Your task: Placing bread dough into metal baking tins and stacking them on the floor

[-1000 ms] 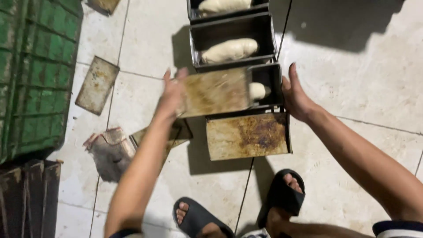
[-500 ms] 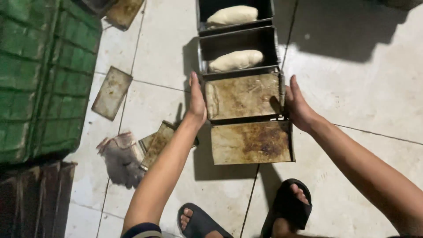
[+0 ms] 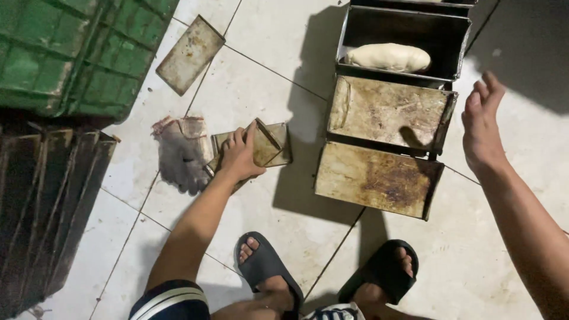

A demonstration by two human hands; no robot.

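Floor (image 3: 261, 65) of pale tile, seen from above. At ten o'clock, green crate (image 3: 71, 53); below it at eight o'clock, dark stack of trays (image 3: 47, 201). At one to two o'clock, row of bread tins: two lidded tins (image 3: 385, 142), rusty lids shut, long axes running nine to three with a slight tilt; beyond them an open tin (image 3: 409, 35) with a pale loaf of dough (image 3: 388, 57) inside. Loose lid (image 3: 189, 54) lying flat at eleven o'clock, long axis one to seven.

Near centre, left hand (image 3: 240, 157) bent over a small stack of lids (image 3: 261, 145), fingers curled across the near edge, palm pressing down; top lid tipped up, one corner raised toward twelve. Long axis of the stack roughly eight to two. Grey rag or glove (image 3: 181, 151) just beside it at nine o'clock. Right hand (image 3: 483, 127) at three o'clock, empty, fingers spread and loosely extended, hovering near the tins but apart from them.

Lids likely stiff thin sheet metal, light, greasy and possibly slippery, with hard edges; best taken by the long edges, thumb under, fingers on top.

Black sandals (image 3: 323, 275) at six o'clock.
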